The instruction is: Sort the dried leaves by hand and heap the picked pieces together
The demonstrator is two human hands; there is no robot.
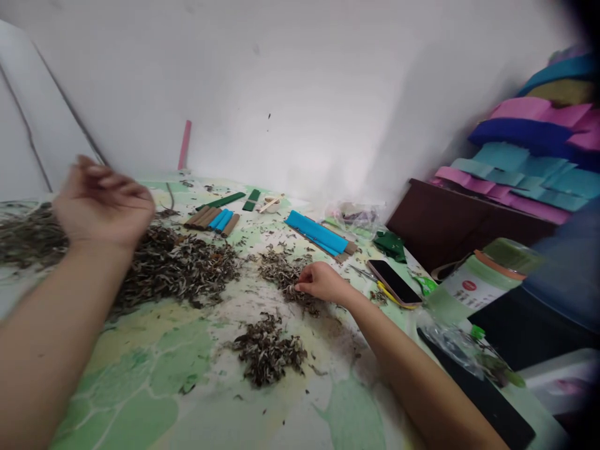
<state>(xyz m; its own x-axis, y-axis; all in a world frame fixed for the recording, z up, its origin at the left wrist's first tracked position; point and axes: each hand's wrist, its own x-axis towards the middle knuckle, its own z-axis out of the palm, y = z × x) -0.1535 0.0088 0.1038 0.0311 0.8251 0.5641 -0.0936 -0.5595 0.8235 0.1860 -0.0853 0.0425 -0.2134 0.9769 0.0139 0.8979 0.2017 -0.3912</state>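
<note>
My left hand [100, 203] is raised above a big heap of dried leaves [173, 265] at the left, its fingers curled and blurred by motion. My right hand [322, 282] rests on the table with fingers pinched together at a smaller pile of dried leaves [281, 274]. What the pinch holds is too small to make out. Another small pile of leaves [267, 353] lies nearer to me on the green and white tabletop [154, 369].
Brown and blue rolled sticks [213, 219] and a blue strip bundle [316, 232] lie at the back. A phone [394, 281], scissors [375, 281] and a green jar [482, 278] sit right. Stacked coloured sheets [529, 156] fill the far right, over a dark box [450, 222].
</note>
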